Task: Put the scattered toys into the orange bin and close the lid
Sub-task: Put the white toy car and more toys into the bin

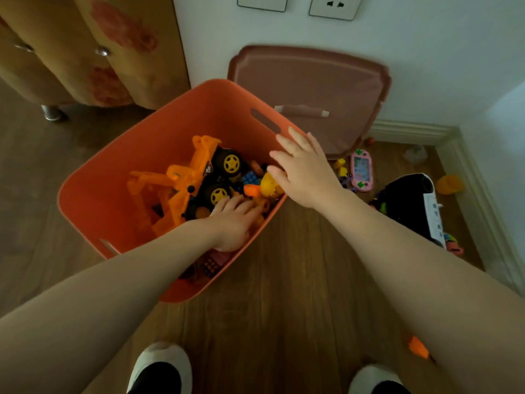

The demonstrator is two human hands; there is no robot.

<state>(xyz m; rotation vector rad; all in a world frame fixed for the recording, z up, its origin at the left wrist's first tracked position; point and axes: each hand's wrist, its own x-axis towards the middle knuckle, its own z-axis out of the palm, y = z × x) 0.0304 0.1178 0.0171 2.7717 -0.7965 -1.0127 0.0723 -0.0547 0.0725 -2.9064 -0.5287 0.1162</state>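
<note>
Orange plastic bin [119, 177], floor, centre-left; orange toy digger with black-and-yellow wheels [196, 177] inside. Left hand [231, 220] down among toys in bin, fingers loosely extended; whether anything held, cannot tell. Right hand [301, 169] over bin's right rim, fingers spread, empty. Dusty-pink plastic lid [309, 89] propped against wall behind. Pink handheld game toy [360, 170] on floor, right of bin, near right hand. Advice: settle contents low, then gather right-side strays.

We see a wood floor [284, 280] running up to a white wall [440, 52]. On the wall, a socket [335, 5] sits beside a switch [262, 2]. Left of the wall stands a cabinet [85, 46] with round knobs, on a metal leg [51, 112]. A white skirting [412, 132] edges the wall's foot.
</note>
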